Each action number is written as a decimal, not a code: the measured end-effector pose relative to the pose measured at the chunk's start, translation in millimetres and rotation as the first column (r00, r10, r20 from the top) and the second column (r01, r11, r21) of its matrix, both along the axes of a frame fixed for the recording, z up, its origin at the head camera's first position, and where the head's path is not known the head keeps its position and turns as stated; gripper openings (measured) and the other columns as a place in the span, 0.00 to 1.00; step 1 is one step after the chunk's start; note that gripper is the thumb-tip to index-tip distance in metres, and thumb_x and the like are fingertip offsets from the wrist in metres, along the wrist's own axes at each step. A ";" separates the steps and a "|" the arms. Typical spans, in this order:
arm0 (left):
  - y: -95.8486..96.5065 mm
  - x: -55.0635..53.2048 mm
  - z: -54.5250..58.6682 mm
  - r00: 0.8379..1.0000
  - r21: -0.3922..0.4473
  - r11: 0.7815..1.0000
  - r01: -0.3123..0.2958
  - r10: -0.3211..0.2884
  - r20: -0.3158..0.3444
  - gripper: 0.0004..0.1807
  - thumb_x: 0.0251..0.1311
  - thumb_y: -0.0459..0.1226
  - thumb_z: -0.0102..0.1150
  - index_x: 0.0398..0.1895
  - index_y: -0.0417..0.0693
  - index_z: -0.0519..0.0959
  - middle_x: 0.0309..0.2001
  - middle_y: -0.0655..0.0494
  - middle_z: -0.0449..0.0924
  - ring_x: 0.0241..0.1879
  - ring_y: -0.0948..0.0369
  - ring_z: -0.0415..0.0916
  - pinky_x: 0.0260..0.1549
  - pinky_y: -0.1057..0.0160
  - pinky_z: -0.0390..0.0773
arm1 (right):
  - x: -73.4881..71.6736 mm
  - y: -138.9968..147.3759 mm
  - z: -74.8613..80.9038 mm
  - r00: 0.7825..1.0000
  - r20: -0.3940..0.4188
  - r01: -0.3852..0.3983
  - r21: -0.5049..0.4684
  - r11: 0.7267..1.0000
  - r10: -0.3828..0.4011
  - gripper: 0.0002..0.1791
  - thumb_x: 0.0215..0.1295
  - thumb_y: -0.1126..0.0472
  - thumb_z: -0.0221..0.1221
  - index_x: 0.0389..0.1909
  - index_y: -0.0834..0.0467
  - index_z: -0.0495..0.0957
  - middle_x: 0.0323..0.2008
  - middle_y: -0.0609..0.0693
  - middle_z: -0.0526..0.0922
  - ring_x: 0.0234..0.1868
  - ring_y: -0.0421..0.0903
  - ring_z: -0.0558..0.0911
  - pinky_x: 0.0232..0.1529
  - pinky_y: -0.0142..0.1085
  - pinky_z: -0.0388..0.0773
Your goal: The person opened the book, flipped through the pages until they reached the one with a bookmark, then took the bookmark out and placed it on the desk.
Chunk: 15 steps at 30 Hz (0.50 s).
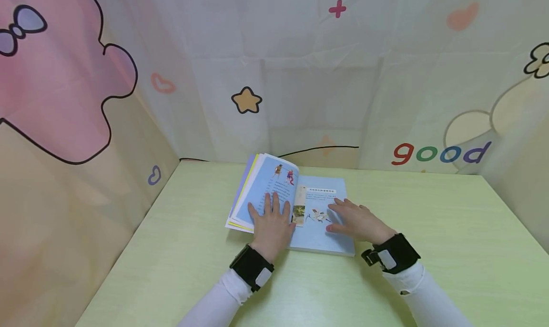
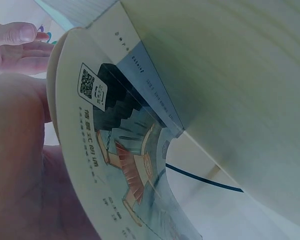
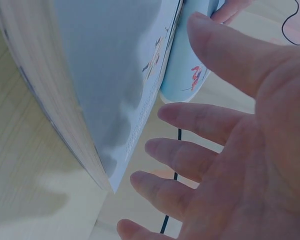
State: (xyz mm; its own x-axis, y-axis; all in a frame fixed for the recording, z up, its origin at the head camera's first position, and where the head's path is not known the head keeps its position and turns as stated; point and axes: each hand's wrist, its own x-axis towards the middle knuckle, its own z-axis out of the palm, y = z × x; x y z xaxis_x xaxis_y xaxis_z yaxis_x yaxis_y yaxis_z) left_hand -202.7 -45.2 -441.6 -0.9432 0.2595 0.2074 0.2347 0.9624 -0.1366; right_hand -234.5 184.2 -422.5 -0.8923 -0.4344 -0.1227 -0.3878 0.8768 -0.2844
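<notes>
White sleeves angled inward, left grip spread on open book, right grip wide over it

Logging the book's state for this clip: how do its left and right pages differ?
The left page bows upward near the spine, while the right page lies flatter. The left page has two figures above its text; the right page has text above its main illustration. Both are light blue and printed with pictures and text.
</notes>
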 end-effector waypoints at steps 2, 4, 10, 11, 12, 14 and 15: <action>-0.4 -1.1 -1.3 1.000 0.008 1.000 0.004 -0.004 -0.002 0.33 0.66 0.58 0.53 0.68 0.51 0.71 0.69 0.38 0.63 0.69 0.41 0.59 0.56 0.28 0.58 | -0.2 0.2 -0.6 1.000 0.003 0.003 -0.001 1.000 -0.003 0.37 0.63 0.46 0.64 0.66 0.64 0.70 0.68 0.68 0.63 0.69 0.69 0.59 0.61 0.69 0.56; -0.8 -2.3 -2.9 1.000 0.018 1.000 0.007 -0.007 -0.001 0.32 0.66 0.57 0.53 0.68 0.51 0.71 0.68 0.37 0.64 0.68 0.41 0.59 0.56 0.29 0.59 | -0.3 0.6 -0.8 1.000 0.007 0.008 -0.008 1.000 -0.008 0.37 0.64 0.46 0.64 0.66 0.65 0.69 0.68 0.68 0.63 0.69 0.70 0.58 0.61 0.68 0.57; -1.9 -3.7 -3.7 1.000 0.046 0.999 0.009 -0.010 0.019 0.32 0.66 0.57 0.53 0.69 0.51 0.70 0.67 0.34 0.65 0.67 0.38 0.60 0.53 0.28 0.62 | -0.8 1.4 -0.2 1.000 0.006 0.018 -0.038 0.999 -0.018 0.36 0.65 0.48 0.62 0.66 0.67 0.68 0.68 0.70 0.62 0.69 0.70 0.59 0.63 0.64 0.57; -2.2 -3.6 -3.5 1.000 0.050 0.999 0.010 -0.011 0.018 0.32 0.66 0.56 0.53 0.69 0.51 0.70 0.67 0.34 0.65 0.67 0.38 0.60 0.52 0.28 0.63 | -0.8 1.4 0.0 1.000 0.003 0.016 -0.045 0.999 -0.016 0.36 0.65 0.48 0.62 0.66 0.67 0.68 0.68 0.70 0.62 0.68 0.70 0.59 0.64 0.63 0.58; -2.6 -3.4 -3.2 1.000 0.052 0.999 0.011 -0.012 0.018 0.32 0.66 0.56 0.53 0.69 0.51 0.70 0.66 0.34 0.65 0.66 0.37 0.61 0.52 0.29 0.64 | -0.9 1.5 0.0 1.000 -0.002 0.014 -0.054 0.998 -0.014 0.36 0.66 0.48 0.62 0.66 0.68 0.68 0.68 0.70 0.63 0.68 0.70 0.60 0.64 0.63 0.58; -3.2 -3.0 -2.5 1.000 0.054 0.999 0.008 -0.009 0.021 0.32 0.67 0.56 0.53 0.69 0.52 0.69 0.66 0.33 0.66 0.65 0.37 0.62 0.51 0.29 0.65 | -1.6 1.1 0.0 1.000 -0.022 0.002 -0.069 0.998 -0.004 0.35 0.66 0.49 0.62 0.65 0.69 0.69 0.67 0.71 0.64 0.67 0.70 0.62 0.64 0.62 0.59; -3.7 -3.1 -2.6 1.000 0.055 0.998 0.005 -0.007 0.022 0.32 0.67 0.56 0.52 0.69 0.52 0.69 0.66 0.33 0.66 0.65 0.36 0.62 0.50 0.29 0.66 | -1.7 0.7 0.4 0.999 -0.033 -0.004 -0.077 0.997 0.001 0.35 0.67 0.49 0.61 0.65 0.69 0.69 0.66 0.71 0.65 0.67 0.70 0.63 0.64 0.61 0.60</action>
State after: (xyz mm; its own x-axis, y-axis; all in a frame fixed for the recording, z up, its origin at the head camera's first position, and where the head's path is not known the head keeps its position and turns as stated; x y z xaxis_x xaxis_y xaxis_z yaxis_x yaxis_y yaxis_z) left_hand -205.7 -48.9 -444.2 -0.9462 0.2539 0.2005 0.2429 0.9669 -0.0779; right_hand -236.2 185.0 -422.2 -0.8941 -0.4439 -0.0596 -0.4003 0.8517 -0.3383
